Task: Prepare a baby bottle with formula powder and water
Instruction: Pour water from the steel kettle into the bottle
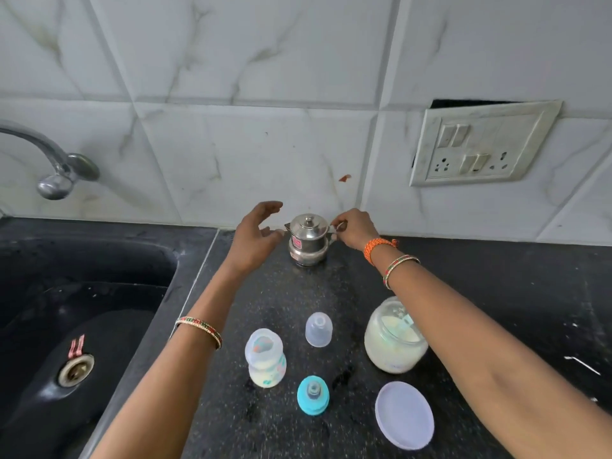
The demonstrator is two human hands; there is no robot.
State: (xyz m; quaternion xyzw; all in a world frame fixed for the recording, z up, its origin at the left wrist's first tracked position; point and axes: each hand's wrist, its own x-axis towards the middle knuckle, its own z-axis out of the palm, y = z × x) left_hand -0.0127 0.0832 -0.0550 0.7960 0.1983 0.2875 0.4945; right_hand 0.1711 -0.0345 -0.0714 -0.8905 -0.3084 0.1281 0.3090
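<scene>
Nearby, bottle and jar hold powder.

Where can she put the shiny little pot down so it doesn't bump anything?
Bare counter lies right of the powder jar, and between the steel pot and the clear cap. It is crowded near the front: baby bottle, teal nipple ring, jar and round lid.

Both hands perhaps at steel pot
</scene>
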